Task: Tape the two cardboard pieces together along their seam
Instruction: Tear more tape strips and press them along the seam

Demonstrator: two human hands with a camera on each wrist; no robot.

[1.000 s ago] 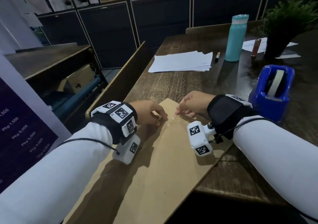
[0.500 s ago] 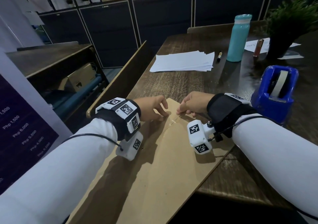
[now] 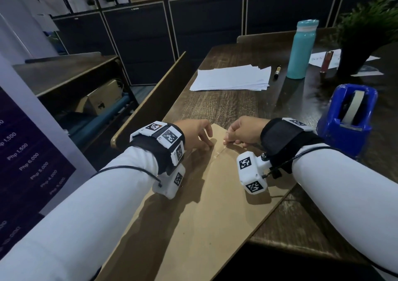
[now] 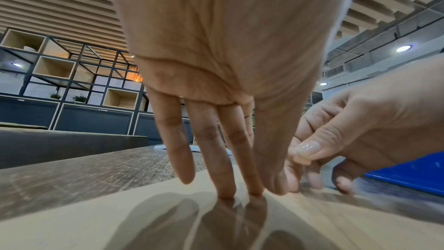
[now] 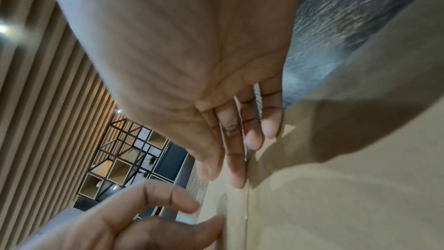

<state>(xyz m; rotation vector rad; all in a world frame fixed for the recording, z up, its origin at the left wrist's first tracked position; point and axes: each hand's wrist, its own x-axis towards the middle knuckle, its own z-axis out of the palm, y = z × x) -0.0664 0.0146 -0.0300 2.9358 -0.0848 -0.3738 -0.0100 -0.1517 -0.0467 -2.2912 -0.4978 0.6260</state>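
Note:
Two brown cardboard pieces lie side by side on the table, the left piece (image 3: 172,226) and the right piece (image 3: 237,211), meeting at a diagonal seam (image 3: 206,173). A short strip of clear tape (image 3: 217,151) glints across the seam's far end. My left hand (image 3: 197,135) presses straight fingers (image 4: 225,168) down on the cardboard (image 4: 120,225) just left of the seam. My right hand (image 3: 243,132) is just right of the seam, thumb and forefinger (image 4: 305,151) pinched together on the tape's end. The seam (image 5: 247,216) shows as a thin line in the right wrist view.
A blue tape dispenser (image 3: 346,119) stands to the right of my right wrist. Farther back are a stack of white paper (image 3: 232,78), a marker (image 3: 277,72), a teal bottle (image 3: 301,50) and a potted plant (image 3: 366,32). The table's left edge (image 3: 148,108) runs beside the left hand.
My left hand's fingers have straightened and spread over the cardboard beside the seam. The right hand has stayed in place, still pinching.

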